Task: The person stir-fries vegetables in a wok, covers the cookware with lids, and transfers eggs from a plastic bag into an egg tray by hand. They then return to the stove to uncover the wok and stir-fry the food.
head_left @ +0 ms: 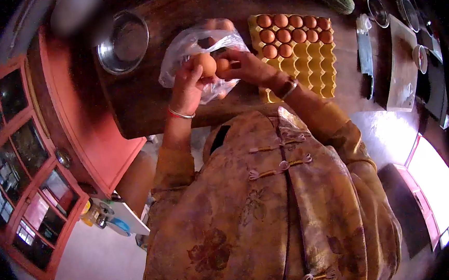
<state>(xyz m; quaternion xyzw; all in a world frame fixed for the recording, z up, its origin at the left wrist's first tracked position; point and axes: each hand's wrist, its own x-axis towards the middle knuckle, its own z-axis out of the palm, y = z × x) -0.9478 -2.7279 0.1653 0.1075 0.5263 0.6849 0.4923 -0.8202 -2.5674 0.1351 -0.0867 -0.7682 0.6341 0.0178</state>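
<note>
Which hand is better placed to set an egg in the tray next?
Probably the right hand: its fingers are on an egg, nearer the tray with empty cups. The left hand, holding another egg, is farther.

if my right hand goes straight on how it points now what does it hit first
Beyond its own egg, the right hand would probably first meet the other egg, in the left hand, though depth is hard to judge here.

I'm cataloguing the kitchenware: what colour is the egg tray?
The egg tray is yellow (head view).
</note>
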